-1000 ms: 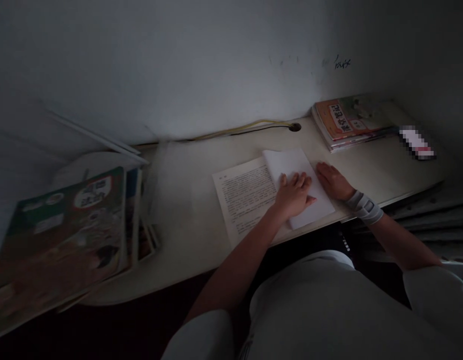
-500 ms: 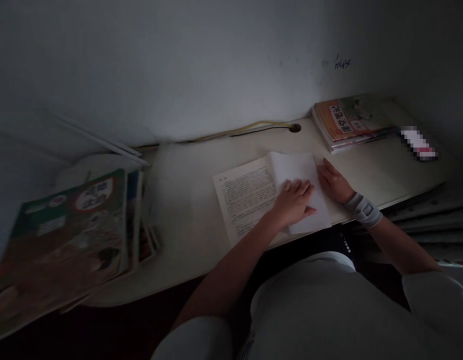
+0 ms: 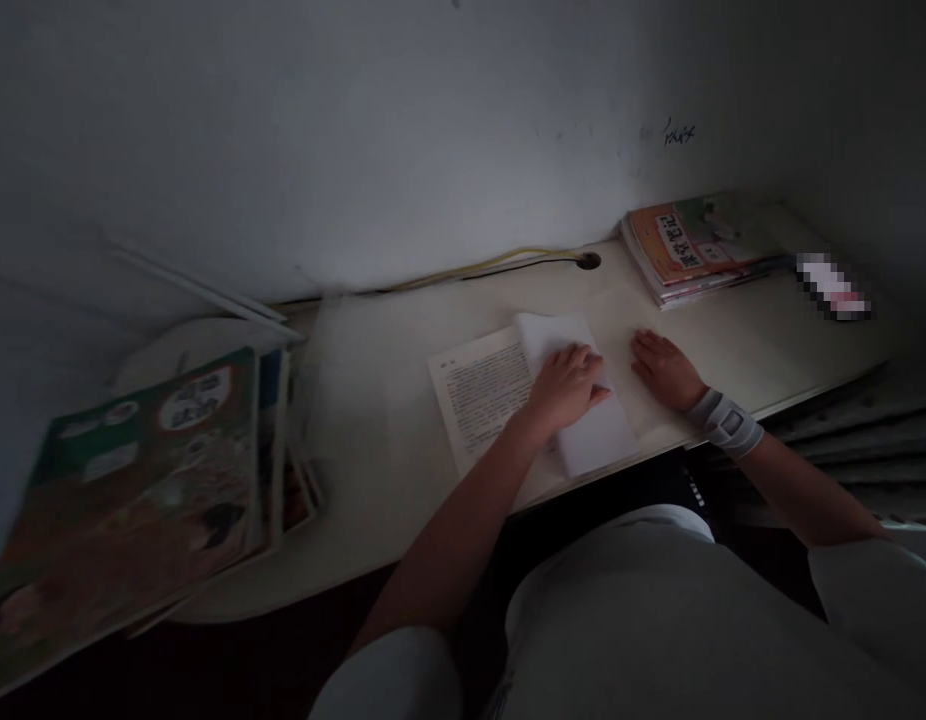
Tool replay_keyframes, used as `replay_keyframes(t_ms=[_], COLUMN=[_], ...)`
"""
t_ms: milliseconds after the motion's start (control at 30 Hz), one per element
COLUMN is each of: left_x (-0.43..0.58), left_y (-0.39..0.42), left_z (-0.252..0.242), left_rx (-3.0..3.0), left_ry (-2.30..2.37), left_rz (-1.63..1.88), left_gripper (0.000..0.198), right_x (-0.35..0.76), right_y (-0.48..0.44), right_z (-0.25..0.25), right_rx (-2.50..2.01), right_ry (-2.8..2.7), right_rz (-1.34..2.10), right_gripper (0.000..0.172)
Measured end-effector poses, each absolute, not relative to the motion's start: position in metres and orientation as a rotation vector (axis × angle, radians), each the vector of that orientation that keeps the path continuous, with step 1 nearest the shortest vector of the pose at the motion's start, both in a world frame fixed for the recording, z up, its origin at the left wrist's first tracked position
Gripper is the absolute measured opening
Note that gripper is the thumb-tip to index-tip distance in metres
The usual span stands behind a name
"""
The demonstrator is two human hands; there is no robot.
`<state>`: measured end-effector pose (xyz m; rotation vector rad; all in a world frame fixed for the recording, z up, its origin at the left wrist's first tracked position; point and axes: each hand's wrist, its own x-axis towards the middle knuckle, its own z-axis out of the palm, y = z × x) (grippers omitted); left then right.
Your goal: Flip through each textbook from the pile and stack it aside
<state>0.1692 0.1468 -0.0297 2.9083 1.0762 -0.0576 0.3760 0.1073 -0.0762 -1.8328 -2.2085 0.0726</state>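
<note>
A page of printed text (image 3: 482, 395) lies on the desk, its right part covered by a white sheet of paper (image 3: 594, 440) with a folded left edge. On top of that sheet rests my left hand (image 3: 568, 385), palm down, fingers slightly bent and thumb apart, with nothing visible in its grasp. My right hand (image 3: 665, 370), wearing a grey wristband (image 3: 729, 420), lies palm down on the bare desktop just right of the sheet. Its fingers are stretched out, and a gap separates it from the paper.
Picture-covered books (image 3: 148, 470) are stacked at the desk's left end. Another book stack (image 3: 692, 245) stands at the back right, near a blurred phone-like object (image 3: 832, 285). Along the wall a yellow cable (image 3: 493, 262) runs to a hole (image 3: 588, 261) in the desk (image 3: 373, 400).
The white sheet has shifted left over the printed page, together with my left hand, whose fingers are now more bent. My right hand has stayed nearly in place, now apart from the sheet.
</note>
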Motion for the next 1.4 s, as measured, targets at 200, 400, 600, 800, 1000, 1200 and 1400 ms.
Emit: replay_keyframes(t_ms=[200,400,600,800,1000,1200,1400], left_x=[0.171,0.186,0.203,0.211,0.214,0.207,0.196], left_y=[0.151,0.154,0.166,0.178,0.174,0.134,0.112], left_z=[-0.043,-0.042,-0.046,-0.044,-0.042,-0.018,-0.025], left_rx=[2.928,2.931,2.891,2.825,2.816,2.900,2.871], left_ry=[0.980,0.811,1.007,1.173,1.267,1.097,0.981], left_rz=[-0.092,-0.150,-0.155,-0.196,-0.110,-0.192,-0.324], left_gripper=[0.059,0.062,0.066,0.067,0.068,0.069,0.084], right_x=[0.376,0.378,0.378,0.382,0.374,0.367,0.385], right_y=[0.108,0.108,0.106,0.095,0.062,0.054,0.055], right_z=[-0.076,-0.078,-0.077,-0.072,-0.074,-0.069,-0.072], right_rx=[-1.801,-1.773,-1.752,-1.710,-1.771,-1.847,-1.654], right_ry=[-2.157,-2.113,-2.139,-2.244,-2.289,-2.260,-2.268], right_rz=[0.071,0.092,0.105,0.144,0.063,0.045,0.147], right_gripper=[0.041,0.041,0.041,0.048,0.075,0.065,0.050])
